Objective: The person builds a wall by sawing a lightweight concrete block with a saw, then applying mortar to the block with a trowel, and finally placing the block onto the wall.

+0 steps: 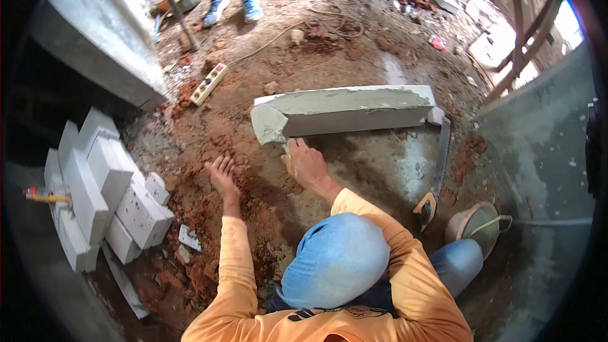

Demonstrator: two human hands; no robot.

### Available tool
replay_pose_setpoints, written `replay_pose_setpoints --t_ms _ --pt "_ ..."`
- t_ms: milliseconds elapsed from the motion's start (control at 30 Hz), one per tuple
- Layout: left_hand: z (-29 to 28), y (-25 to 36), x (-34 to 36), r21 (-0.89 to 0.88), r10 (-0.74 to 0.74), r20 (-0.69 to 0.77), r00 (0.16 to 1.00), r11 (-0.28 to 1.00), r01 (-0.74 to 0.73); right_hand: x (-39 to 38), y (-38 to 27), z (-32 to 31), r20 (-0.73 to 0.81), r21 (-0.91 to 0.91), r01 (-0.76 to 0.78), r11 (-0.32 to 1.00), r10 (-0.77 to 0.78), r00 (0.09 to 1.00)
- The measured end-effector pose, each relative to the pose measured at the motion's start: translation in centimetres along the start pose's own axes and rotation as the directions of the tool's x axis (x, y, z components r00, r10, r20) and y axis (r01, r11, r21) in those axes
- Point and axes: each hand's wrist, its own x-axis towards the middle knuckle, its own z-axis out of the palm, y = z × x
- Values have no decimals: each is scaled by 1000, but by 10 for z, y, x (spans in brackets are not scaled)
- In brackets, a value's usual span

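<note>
A long pale lightweight concrete block (361, 120) lies ahead of me, with wet grey mortar (354, 100) along its top and over its left end. My right hand (309, 166) is just below that left end. Its fingers are curled round something narrow, mostly hidden by the hand and smeared grey. My left hand (223, 176) hovers over reddish soil to the left, fingers spread, holding nothing. A handsaw (441, 158) leans by the block's right end, its handle toward me.
White blocks (92, 183) are stacked at left. A bucket (475, 225) of grey mix stands at right, by the wall (544, 126). A power strip (209, 84) with a trailing cord lies at the far left. A person's shoes (231, 11) show beyond; rubble (437, 9) lies far right.
</note>
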Motion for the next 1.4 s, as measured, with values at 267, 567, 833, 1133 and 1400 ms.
replay_pose_setpoints --t_ms 267,567,833,1133,1400 --pt "-6 5 -13 164 100 24 995 981 -102 -74 166 -151 -265 -396 -267 879 169 949" --pt "40 -33 16 221 41 148 988 972 -74 -131 253 -155 -122 881 -369 296 895 429" --pt "93 -41 35 113 -177 314 933 982 149 -244 271 -175 20 770 -561 305 866 499" --pt "45 -63 69 121 -186 238 953 980 161 -317 203 -489 221 254 -923 287 912 345" --pt "44 -24 53 390 -68 151 986 921 4 -524 173 -455 172 296 -947 121 969 178"
